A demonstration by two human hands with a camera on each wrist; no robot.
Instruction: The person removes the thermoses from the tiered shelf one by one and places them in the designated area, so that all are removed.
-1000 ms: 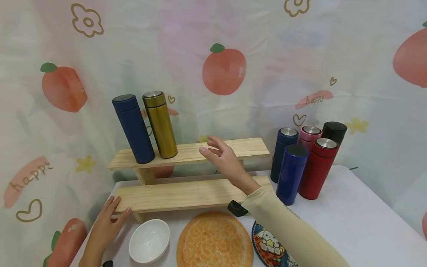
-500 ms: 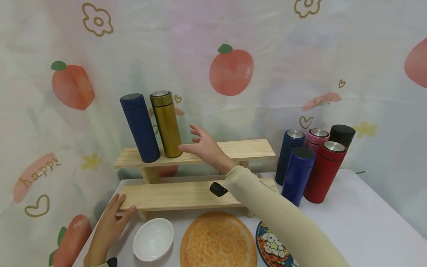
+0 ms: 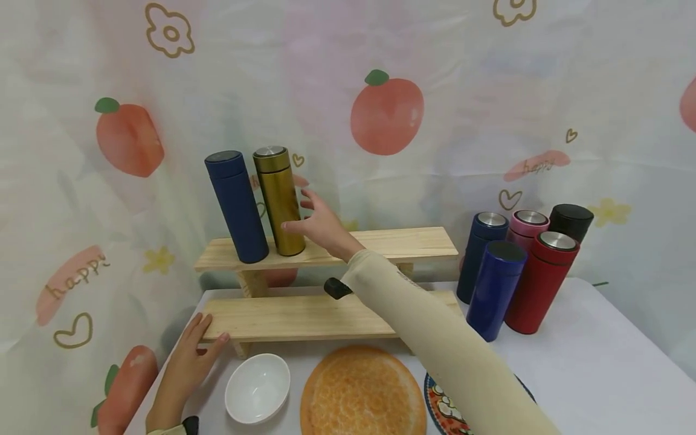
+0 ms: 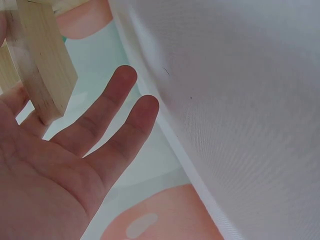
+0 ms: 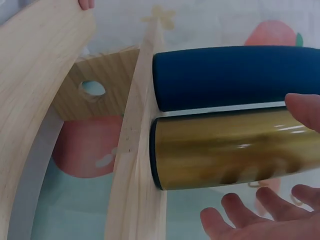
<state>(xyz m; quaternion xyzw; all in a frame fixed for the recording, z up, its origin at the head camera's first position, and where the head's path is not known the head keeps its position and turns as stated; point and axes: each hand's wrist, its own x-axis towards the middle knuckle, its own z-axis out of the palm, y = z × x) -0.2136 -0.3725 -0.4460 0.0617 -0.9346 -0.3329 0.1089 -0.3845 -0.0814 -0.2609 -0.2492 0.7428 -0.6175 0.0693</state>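
In the head view my right hand is beside the gold thermos bottle on the upper wooden shelf. Its thumb reaches across the front and its fingers are spread at the right side. A gap shows between these fingertips and the gold bottle in the right wrist view. To the left of that bottle a navy blue thermos stands upright. My left hand rests at the left end of the lower wooden shelf, touching its corner, with two straight fingers free of the wood.
At the right of the white table stand a dark blue bottle, a bright blue one, a pink one, a red one and a black one. In front are a white bowl, a bread-patterned round mat and a cartoon mat.
My right hand has moved left along the upper shelf to the gold bottle, its fingers spread. The left hand stays at the shelf's end. The head view has shifted slightly.
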